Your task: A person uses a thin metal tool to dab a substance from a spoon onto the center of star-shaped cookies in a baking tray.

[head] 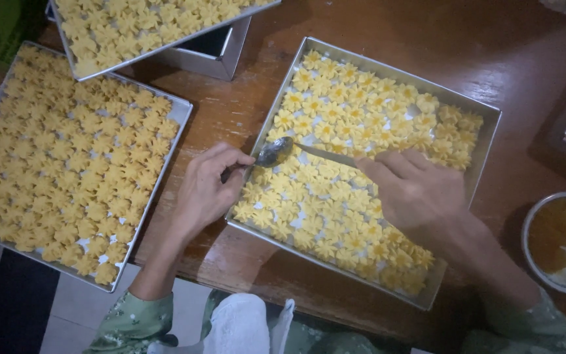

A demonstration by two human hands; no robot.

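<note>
A metal baking tray (486, 147) in front of me is filled with several small yellow flower-shaped cookies (335, 190). My right hand (414, 190) grips the handle of a metal spoon (276, 152), whose bowl hovers over the tray's left side. My left hand (207, 190) rests at the tray's left rim, its thumb and forefinger pinched together right beside the spoon's bowl. Whether something tiny sits between those fingers, I cannot tell.
A second tray (181, 111) of the same yellow cookies lies at the left, overhanging the wooden table (230, 111). A third tray (158, 47) is stacked on a metal box at the top. A metal bowl (532, 216) with orange-brown filling stands at the right edge.
</note>
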